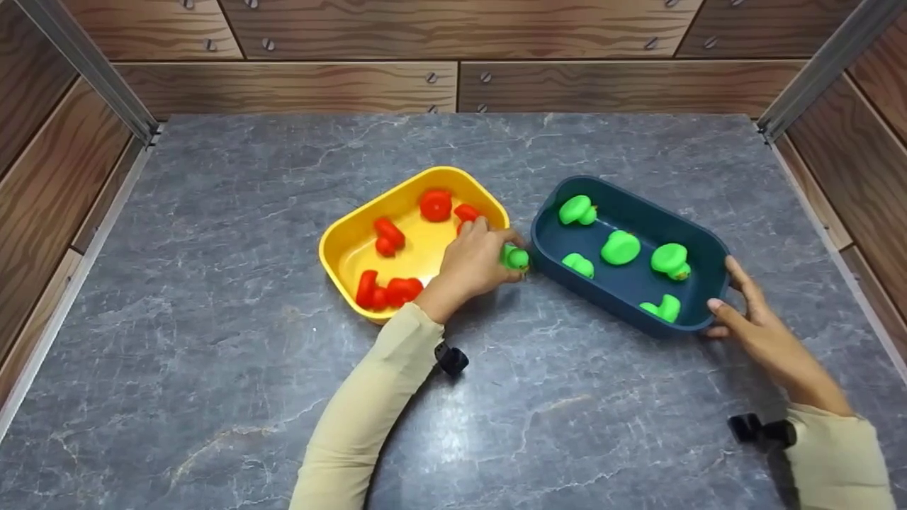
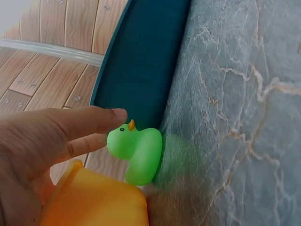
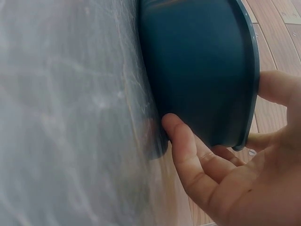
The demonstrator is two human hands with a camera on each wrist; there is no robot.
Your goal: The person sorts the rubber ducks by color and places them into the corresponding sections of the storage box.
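My left hand (image 1: 478, 258) reaches over the near right corner of the yellow bin (image 1: 361, 219). Its thumb and fingers are around a green rubber duck (image 2: 136, 150) low in the gap between the two bins. In the left wrist view a fingertip is right at the duck's head, and its base is close on the tabletop. With my right hand (image 1: 762, 326) I grip the right end of the navy bin (image 3: 202, 70), digits at the rim and against the outer wall. Several green rubber ducks (image 1: 621, 248) lie inside that bin, and several red rubber ducks (image 1: 436, 205) inside the yellow one.
Both bins stand on a grey marbled tabletop (image 1: 212, 319), the navy one to the right. Wood-patterned panels (image 1: 283, 88) wall the back and sides, with metal posts (image 1: 99, 71) at the rear corners. Each wrist carries a small black camera (image 1: 451, 359).
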